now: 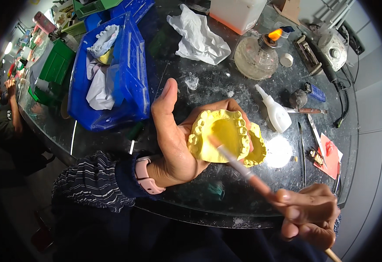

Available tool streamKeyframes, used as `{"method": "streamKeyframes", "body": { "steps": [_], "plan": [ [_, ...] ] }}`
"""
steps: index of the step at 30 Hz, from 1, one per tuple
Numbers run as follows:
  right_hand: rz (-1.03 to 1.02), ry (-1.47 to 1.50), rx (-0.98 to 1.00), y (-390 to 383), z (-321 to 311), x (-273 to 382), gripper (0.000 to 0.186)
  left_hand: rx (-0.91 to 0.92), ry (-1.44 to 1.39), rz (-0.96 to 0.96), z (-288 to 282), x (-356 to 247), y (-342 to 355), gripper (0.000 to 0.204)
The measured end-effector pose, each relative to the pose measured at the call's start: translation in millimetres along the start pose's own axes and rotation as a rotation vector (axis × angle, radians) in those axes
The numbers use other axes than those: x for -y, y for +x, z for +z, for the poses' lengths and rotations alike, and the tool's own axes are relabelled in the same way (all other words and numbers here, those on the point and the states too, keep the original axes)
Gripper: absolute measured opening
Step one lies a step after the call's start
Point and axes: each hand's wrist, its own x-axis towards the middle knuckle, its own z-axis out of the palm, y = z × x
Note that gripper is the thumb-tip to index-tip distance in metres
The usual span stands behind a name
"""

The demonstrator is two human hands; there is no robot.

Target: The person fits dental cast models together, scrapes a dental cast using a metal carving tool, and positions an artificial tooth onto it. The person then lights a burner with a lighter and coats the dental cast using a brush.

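A yellow plaster dental cast (201, 139) rests in my left hand (170, 146), its inner side turned up; my thumb sticks up and my fingers curl behind it. My right hand (314, 213) grips a paintbrush (260, 185) by its handle. The brush's blurred tip is over the inner surface of the cast; whether it touches is hard to tell. A second yellow cast (260, 150) shows partly behind the held one, and I cannot tell whether it lies on the table or against my fingers.
An alcohol lamp (255, 59) burns with an open flame at the back. A blue bin (132, 94) holds casts and paper. Crumpled tissue (202, 37), a white dropper bottle (276, 114), metal tools (302, 153) and a pink wax sheet (328, 163) lie about. Another person (5, 118) sits far left.
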Motion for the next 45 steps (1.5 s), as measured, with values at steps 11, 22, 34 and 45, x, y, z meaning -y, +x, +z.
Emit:
{"method": "streamKeyframes", "body": {
  "steps": [11,22,34,45],
  "plan": [
    [0.217,0.029,-0.126,2.1,-5.8,5.9,0.038,0.109,0.136,0.122,-0.9,0.0,0.6,0.111],
    [0.146,0.139,-0.032,4.6,-14.7,13.2,0.029,0.162,0.179,0.159,1.8,0.4,2.5,0.111],
    [0.030,-0.082,-0.052,3.5,-7.7,0.9,0.066,0.168,0.278,0.191,-3.5,0.8,-1.3,0.096],
    [0.018,0.181,0.012,6.0,-16.8,1.5,0.021,0.119,0.103,0.006,6.7,-2.7,-2.3,0.113]
  ]
}}
